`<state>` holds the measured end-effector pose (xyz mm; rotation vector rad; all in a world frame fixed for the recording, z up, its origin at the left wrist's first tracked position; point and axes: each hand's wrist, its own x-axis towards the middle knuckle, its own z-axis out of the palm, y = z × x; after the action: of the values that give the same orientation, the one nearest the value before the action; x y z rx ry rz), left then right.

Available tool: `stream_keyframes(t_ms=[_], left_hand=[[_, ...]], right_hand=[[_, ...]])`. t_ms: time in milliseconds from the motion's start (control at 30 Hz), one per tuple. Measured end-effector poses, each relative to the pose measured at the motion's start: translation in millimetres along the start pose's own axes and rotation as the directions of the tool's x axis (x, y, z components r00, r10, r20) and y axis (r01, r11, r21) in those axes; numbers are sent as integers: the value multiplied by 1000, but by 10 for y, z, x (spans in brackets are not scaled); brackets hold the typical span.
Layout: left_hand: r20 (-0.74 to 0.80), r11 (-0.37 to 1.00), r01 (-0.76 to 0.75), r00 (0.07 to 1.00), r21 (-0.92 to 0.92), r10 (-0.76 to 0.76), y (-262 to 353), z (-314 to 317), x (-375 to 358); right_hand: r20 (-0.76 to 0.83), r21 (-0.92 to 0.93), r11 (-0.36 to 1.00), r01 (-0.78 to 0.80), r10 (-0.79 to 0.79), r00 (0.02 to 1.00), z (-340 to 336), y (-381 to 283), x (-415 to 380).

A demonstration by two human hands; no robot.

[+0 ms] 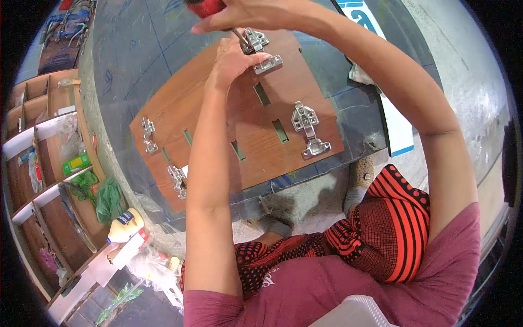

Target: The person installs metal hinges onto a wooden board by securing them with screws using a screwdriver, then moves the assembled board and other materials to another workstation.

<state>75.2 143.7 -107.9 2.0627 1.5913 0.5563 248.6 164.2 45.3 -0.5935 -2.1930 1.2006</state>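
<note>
A brown wooden panel (212,128) with several cut slots lies on a dark, marked work surface (128,65). My left hand (233,61) is closed at a metal hinge (267,64) near the panel's far edge, its thumb pressed on the metal. Just above it, my right hand (245,14) grips a red-handled screwdriver (204,6), whose shaft slants down to that hinge; its tip is hidden. Another hinge (308,128) sits at the panel's right side. Two more, an upper one (148,135) and a lower one (177,181), are along the left edge.
Wooden shelving (76,109) stands at the left, holding a green bag (109,200) and small packages. A white and yellow bottle (126,225) is beside it. A white sign with blue lettering (400,128) lies at the right. My feet are beneath the near edge.
</note>
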Motion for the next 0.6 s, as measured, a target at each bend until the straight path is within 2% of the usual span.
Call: stream_keyframes(t_ms=[33, 67, 100, 167, 233, 333, 367, 433, 467, 500, 567, 600], left_hand=[[-57, 1000, -3, 998, -1, 3, -62, 48, 2], [-115, 1000, -7, 993, -2, 6, -130, 86, 10], [-115, 1000, -5, 993, -3, 5, -103, 57, 13], [-3, 999, -24, 1000, 46, 24, -53, 5, 22], [-44, 999, -20, 999, 42, 22, -99, 58, 11], [-87, 1000, -21, 996, 10, 22, -129, 81, 2], [-86, 999, -21, 996, -27, 19, -138, 84, 7], [-71, 1000, -6, 997, -10, 6, -78, 46, -7], [-56, 1000, 6, 998, 8, -6, -47, 29, -9], [-54, 1000, 7, 999, 7, -6, -58, 31, 0], [-24, 993, -117, 993, -23, 117, -83, 10, 41], [-23, 993, -117, 993, -20, 117, -116, 34, 37]], right_hand=[[-86, -86, 995, 42, -49, 995, -3, 7, 21], [-153, -53, 996, 70, -77, 985, 67, 75, 62], [-152, -52, 996, 70, -77, 985, 60, 81, 66], [87, 32, 999, 23, -26, 996, 43, 101, 56], [78, 21, 1000, 3, -5, 997, 35, -2, 13], [-158, 116, 990, -80, 98, 983, 1, -130, 1], [-159, 115, 990, -77, 95, 983, 12, -49, 32], [-82, 21, 996, 83, -81, 993, 65, -51, 79], [9, 25, 999, 23, -23, 1000, 26, -44, 1], [9, 26, 999, 21, -21, 1000, 32, -51, -8], [-22, 111, 994, -17, 20, 1000, 42, -66, -7], [-94, -29, 999, 33, -35, 995, -1, -102, -49]])
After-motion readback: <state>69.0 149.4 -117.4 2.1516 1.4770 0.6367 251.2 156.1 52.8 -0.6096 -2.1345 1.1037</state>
